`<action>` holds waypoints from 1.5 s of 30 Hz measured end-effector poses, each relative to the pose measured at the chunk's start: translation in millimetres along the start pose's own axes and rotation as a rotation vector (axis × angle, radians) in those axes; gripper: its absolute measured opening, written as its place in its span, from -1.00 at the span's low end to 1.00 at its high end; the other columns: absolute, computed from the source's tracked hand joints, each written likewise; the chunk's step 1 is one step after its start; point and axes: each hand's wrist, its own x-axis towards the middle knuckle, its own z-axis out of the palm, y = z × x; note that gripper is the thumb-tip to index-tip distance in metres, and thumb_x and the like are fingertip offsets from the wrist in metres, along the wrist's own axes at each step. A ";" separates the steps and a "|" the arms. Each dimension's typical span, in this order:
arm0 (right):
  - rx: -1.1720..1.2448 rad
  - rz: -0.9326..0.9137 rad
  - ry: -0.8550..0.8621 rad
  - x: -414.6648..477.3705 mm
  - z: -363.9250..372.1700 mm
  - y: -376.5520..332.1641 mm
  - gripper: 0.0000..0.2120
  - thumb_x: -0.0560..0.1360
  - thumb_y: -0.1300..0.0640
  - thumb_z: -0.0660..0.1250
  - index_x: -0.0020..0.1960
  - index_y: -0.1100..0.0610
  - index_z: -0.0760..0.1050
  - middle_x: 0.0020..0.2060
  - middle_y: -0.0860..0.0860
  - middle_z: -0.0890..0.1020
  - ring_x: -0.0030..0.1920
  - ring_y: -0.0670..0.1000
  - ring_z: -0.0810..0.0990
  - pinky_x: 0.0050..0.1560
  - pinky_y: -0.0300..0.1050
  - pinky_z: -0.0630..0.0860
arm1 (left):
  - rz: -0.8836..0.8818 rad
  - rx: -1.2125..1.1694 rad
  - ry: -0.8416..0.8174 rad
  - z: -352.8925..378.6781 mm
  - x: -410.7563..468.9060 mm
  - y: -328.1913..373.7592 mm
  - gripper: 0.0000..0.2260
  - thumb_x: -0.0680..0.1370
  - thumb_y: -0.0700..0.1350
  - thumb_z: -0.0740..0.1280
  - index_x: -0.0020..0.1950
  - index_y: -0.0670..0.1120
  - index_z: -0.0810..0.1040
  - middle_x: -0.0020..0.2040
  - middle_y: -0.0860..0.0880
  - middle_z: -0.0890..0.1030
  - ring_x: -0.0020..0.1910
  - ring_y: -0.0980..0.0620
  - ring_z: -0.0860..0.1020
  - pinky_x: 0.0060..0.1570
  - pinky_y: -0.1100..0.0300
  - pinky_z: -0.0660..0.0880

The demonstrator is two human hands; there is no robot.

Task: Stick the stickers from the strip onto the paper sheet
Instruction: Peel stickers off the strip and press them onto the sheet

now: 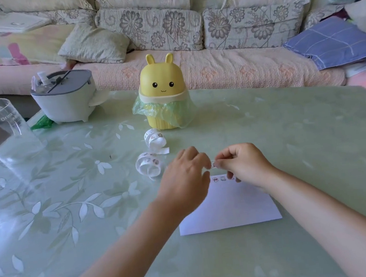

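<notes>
Right now, sticker in hand: a small sticker (213, 164) sits between the fingertips of both hands, held up off the table (288, 128) and just beyond the far edge of the paper sheet (228, 205).
Key relation: the sheet lies directly below and toward the person from the pinch; its near-blank body stretches back between the two forearms, so the coming move looks like a short drop down and slightly inward.
Sheet's long axis: runs roughly left to right across the view, skewed a little, with the far edge carrying a row of stickers already stuck (222, 178).
Free space: judging by that row, open paper remains beside and below it.
Nearer hand: the right hand (243, 166) hovers over the sheet's far right corner, so it seems better placed to set the sticker down.
Right hand pose: knuckles up, thumb and forefinger pinched on the sticker's right side, other fingers curled under.
Left hand pose: the left hand (186, 180) is palm down, fingers loosely bent, fingertips meeting the sticker's left edge; whether it grips or only steadies, I cannot tell.
Strip: the curled sticker strip (151, 157) lies on the table to the left of the hands, untouched, near a yellow rabbit bin (163, 91).
</notes>
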 end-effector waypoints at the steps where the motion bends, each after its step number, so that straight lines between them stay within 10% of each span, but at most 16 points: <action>1: -0.006 0.011 0.015 -0.1 -5.3 3.7 -0.94 0.46 0.16 0.51 -0.17 0.12 0.66 -0.43 -0.03 0.60 -0.46 -0.04 0.55 -0.49 -0.25 0.40 | 0.037 -0.021 -0.055 6.5 -0.3 2.0 -0.88 0.50 -0.12 0.38 0.03 -0.03 0.59 -0.03 0.02 0.49 -0.02 -0.03 0.48 -0.13 0.03 0.49; 10: -0.025 0.085 0.083 -2.9 -57.5 39.3 -0.90 0.43 0.11 0.53 -0.17 0.12 0.66 -0.51 -0.12 0.57 -0.45 -0.06 0.53 -0.49 -0.33 0.38 | 0.213 0.102 -0.498 44.7 -10.6 13.6 -0.43 0.60 0.24 0.15 0.58 0.15 0.12 0.59 0.11 0.05 0.54 0.10 0.00 0.47 0.13 0.06; 27: -0.243 0.064 -0.008 4.1 -62.3 60.0 -0.87 0.49 0.18 0.42 -0.23 0.04 0.65 -0.34 -0.11 0.69 -0.52 -0.24 0.49 -0.38 -0.30 0.39 | 0.220 0.152 -0.277 63.1 -4.5 24.9 -0.66 0.52 0.11 0.14 0.22 0.04 0.49 0.11 0.04 0.45 0.03 -0.02 0.40 0.02 0.10 0.44; 45: -0.463 0.078 0.005 13.9 -52.8 49.7 -0.85 0.41 0.17 0.41 -0.30 0.00 0.66 -0.34 -0.15 0.68 -0.23 -0.16 0.63 -0.28 -0.28 0.51 | 0.196 0.168 -0.280 68.5 -1.7 25.7 -0.54 0.51 0.12 0.13 0.39 0.07 0.42 0.09 0.05 0.44 0.01 -0.03 0.39 0.03 0.08 0.42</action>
